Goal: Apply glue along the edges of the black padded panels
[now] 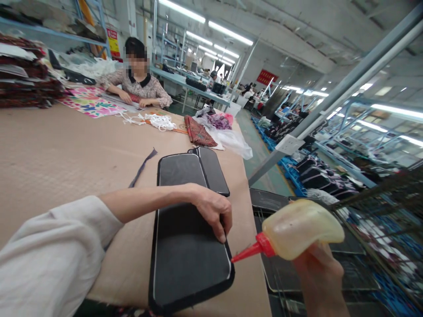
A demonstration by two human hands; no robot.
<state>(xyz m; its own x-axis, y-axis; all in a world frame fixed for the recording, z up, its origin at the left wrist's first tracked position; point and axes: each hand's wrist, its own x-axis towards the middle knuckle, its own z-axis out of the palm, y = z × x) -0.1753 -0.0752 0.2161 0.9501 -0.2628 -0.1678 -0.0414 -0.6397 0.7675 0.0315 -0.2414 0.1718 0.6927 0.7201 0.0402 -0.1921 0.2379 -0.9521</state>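
Note:
A black rounded panel (190, 259) with a thin pale line along its edge lies on the brown-covered table (82, 145). My left hand (213, 211) reaches across it, fingers curled, with the fingertips at the panel's right edge; whether they pinch anything is too small to tell. On the right, my right hand (317, 264) grips a yellowish squeeze bottle (297, 229) tilted down to the left. Its red nozzle (247, 252) meets the panel's right edge near the lower corner. More black panels (213, 171) lie beyond my left forearm.
A dark strip (143, 167) lies left of the panels. Farther back are folded brown cloth (200, 131), white cords (160, 121) and a seated person (139, 79). A metal post (330, 92) slants beyond the table's right edge, above racks of panels.

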